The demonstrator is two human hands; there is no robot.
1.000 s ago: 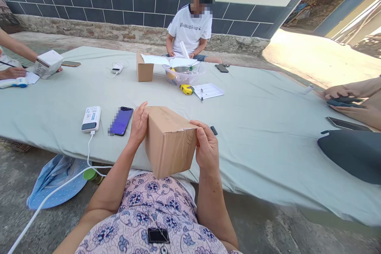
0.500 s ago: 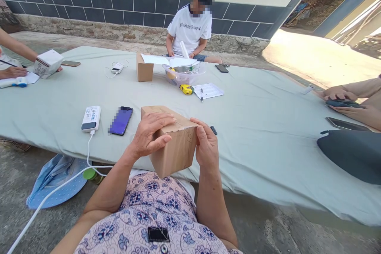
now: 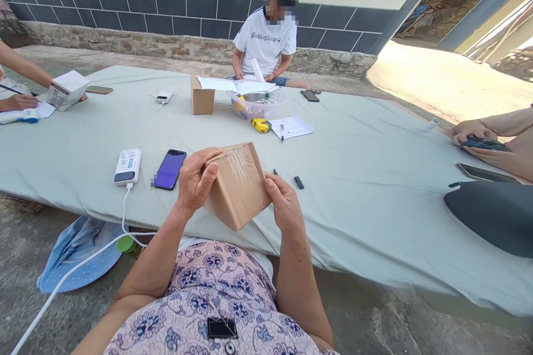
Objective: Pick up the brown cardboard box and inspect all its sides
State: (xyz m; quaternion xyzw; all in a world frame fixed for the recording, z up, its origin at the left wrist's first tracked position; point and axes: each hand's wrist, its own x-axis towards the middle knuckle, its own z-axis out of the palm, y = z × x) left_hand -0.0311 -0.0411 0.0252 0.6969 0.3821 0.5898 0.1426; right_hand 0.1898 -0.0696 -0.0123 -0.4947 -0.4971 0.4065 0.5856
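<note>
Between the left hand [image 3: 195, 180] and the right hand [image 3: 286, 201], which are both gripping it, a boxy brown cardboard carton [image 3: 238, 184] is tilting, its flat side showing shiny creased tape. Beyond them, wrinkled pale cloth [image 3: 358, 144] is spreading.

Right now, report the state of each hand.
Left hand: closed on the cardboard box, thumb and fingers spread along its side and top edge.
Right hand: holding the same box, grip at its opposite edge.

The held box [image 3: 238, 191] is matt cardboard, glossy in places.
</note>
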